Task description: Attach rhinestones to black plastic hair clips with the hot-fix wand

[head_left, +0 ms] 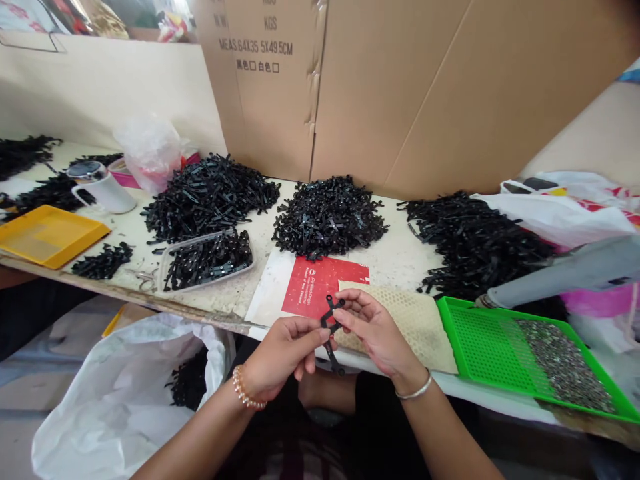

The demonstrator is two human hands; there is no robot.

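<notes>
HEAD VIEW | left hand: closed, fingertips pinching black plastic strips | right hand: pinching the same strips from the opposite side | strips: over near edge of tabletop, before red card; apparently two, crossed; long axis roughly near-to-far | both hands equally near

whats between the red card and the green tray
A beige perforated mat lies between the red card and the green tray in the head view, its left part behind the right hand.
</notes>
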